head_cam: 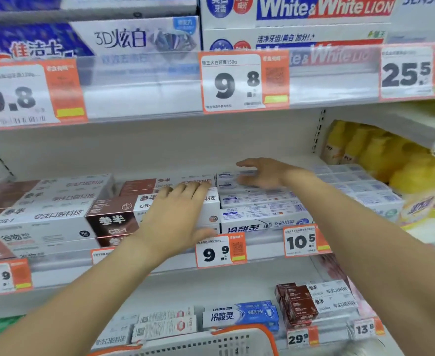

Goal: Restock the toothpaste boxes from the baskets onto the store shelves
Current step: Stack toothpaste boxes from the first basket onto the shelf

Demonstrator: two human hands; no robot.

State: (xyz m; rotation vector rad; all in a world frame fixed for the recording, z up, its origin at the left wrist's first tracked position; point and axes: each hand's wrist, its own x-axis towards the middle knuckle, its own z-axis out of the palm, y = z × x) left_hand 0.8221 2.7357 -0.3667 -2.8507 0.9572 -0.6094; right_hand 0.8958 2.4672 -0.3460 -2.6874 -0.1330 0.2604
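White basket [211, 341] rim nearest me, my left hand [178, 214] flat, fingers straight on brown-and-white toothpaste boxes [113, 217] at the shelf [262, 255] front edge, right hand [262, 173] spread over blue-and-white boxes [257, 214].

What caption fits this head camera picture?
Left hand pressing flat on brown-and-white toothpaste boxes, right hand open over blue-and-white toothpaste boxes.

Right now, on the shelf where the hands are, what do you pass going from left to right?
White and brown toothpaste boxes → left hand resting flat on them → blue and white toothpaste boxes with the right hand reaching over them → yellow packs.
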